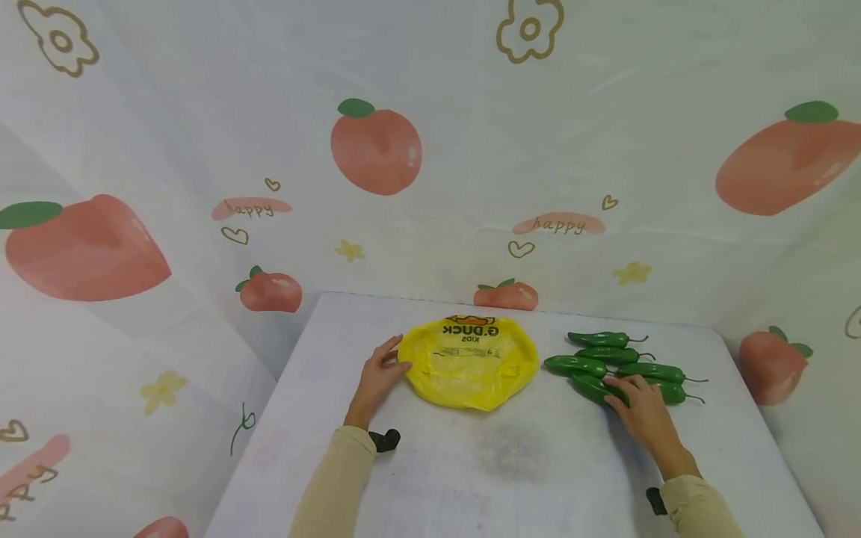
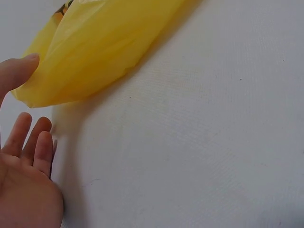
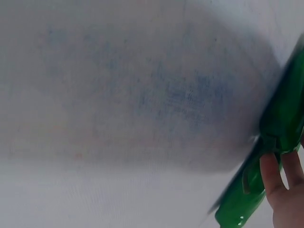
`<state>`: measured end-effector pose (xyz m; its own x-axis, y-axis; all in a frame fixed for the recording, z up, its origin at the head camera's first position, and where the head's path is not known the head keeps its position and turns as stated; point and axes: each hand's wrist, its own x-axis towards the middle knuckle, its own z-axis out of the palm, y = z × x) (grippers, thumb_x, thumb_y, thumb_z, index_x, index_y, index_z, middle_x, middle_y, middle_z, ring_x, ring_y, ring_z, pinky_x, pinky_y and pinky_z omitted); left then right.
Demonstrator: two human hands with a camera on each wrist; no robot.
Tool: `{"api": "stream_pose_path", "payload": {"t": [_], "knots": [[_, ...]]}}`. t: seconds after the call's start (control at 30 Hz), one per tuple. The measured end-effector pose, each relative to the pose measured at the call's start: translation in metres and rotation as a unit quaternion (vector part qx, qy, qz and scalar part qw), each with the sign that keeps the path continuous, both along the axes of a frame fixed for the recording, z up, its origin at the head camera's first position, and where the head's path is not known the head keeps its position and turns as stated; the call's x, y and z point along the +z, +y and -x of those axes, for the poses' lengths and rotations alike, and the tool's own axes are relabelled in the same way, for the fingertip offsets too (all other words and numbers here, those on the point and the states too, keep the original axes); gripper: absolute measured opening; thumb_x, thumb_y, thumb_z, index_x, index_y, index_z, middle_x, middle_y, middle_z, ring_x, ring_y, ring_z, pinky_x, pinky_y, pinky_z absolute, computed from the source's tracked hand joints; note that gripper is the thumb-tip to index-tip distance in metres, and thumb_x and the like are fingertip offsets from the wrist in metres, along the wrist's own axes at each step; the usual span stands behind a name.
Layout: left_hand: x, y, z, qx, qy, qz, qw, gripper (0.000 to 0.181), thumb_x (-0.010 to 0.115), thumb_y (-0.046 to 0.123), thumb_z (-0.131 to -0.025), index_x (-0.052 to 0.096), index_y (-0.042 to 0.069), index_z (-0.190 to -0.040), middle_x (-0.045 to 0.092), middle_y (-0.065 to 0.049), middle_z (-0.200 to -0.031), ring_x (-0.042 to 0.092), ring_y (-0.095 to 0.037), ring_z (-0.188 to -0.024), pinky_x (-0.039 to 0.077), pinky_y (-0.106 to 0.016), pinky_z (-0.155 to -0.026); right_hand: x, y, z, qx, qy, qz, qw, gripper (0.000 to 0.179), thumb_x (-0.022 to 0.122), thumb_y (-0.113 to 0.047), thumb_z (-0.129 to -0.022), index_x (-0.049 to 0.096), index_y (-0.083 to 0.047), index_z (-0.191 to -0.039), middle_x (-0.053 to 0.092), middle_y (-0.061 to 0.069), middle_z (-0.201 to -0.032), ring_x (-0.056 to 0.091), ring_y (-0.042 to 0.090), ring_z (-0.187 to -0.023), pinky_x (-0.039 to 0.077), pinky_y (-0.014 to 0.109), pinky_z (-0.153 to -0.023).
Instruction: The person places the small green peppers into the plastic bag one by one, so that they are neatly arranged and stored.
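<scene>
1. Thumb [image 2: 20,72] of the left hand [image 1: 377,377] touches the rounded yellow plastic bag [image 1: 467,373] — pinched or not, one cannot tell
2. Right hand [image 1: 643,415] — clamped on a glossy green pepper [image 1: 587,387], right of the bag, on the white table [image 1: 457,478]

Read as a clock face, the head view has one yellow bag [image 1: 466,373] at 5 o'clock and six green peppers [image 1: 608,355] at 4, on one tabletop [image 1: 451,486]. Two grips: the left hand [image 1: 378,377] at 7, the right hand [image 1: 644,417] at 4. Printed behind: seven red fruits [image 1: 377,152], partial ones included, three yellow flowers [image 1: 350,251], two outlined flowers [image 1: 60,40] at 10 and 1, three "happy" labels [image 1: 250,208], at least five hearts [image 1: 521,249].
</scene>
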<state>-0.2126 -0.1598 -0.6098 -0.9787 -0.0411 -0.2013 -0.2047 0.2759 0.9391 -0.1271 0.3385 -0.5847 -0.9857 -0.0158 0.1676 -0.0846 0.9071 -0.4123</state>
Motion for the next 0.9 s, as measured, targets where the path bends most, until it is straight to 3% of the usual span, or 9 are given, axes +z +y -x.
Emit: {"api": "stream_pose_path", "payload": {"t": [0.27,0.63,0.8,0.9], "knots": [[-0.0003,-0.0002,-0.0017,-0.014,0.032,-0.013,0.9993,0.059,0.077,0.022,-0.091,0.057,0.038,-0.144,0.044,0.003,-0.16,0.045,-0.028,-0.144,0.033,-0.05,-0.126,0.0026,-0.0006,0.003,-0.005,-0.05,0.0,0.9987,0.046,0.071,-0.014,-0.092,0.062,0.004,-0.134,0.057,0.034,-0.122,0.052,0.053,-0.108,0.046,0.066,-0.089],[-0.0035,-0.0006,-0.0033,-0.009,0.015,-0.028,0.9995,0.059,0.077,0.023,-0.091,0.056,0.039,-0.144,0.045,0.003,-0.159,0.043,-0.027,-0.147,0.031,-0.047,-0.128,0.002,0.0018,0.0009,-0.004,-0.075,0.002,0.9971,0.045,0.068,-0.014,-0.094,0.059,0.005,-0.134,0.056,0.036,-0.125,0.05,0.056,-0.112,0.044,0.069,-0.095],[-0.0031,-0.0009,-0.0032,0.006,-0.004,-0.024,0.9997,0.058,0.078,0.028,-0.089,0.058,0.045,-0.14,0.051,-0.001,-0.154,0.052,-0.028,-0.137,0.042,-0.05,-0.12,0.004,0.0015,-0.0003,-0.001,-0.074,0.007,0.9972,0.046,0.068,-0.014,-0.094,0.059,0.005,-0.135,0.055,0.037,-0.127,0.049,0.057,-0.114,0.043,0.07,-0.095],[-0.0019,-0.0016,-0.0031,0.01,-0.003,-0.017,0.9998,0.056,0.078,0.028,-0.089,0.06,0.045,-0.138,0.056,-0.004,-0.147,0.058,-0.026,-0.123,0.051,-0.045,-0.108,0.0067,0.0006,-0.0006,0.0,-0.069,0.008,0.9976,0.046,0.068,-0.014,-0.094,0.059,0.005,-0.135,0.055,0.037,-0.128,0.049,0.057,-0.114,0.043,0.07,-0.095]]}}
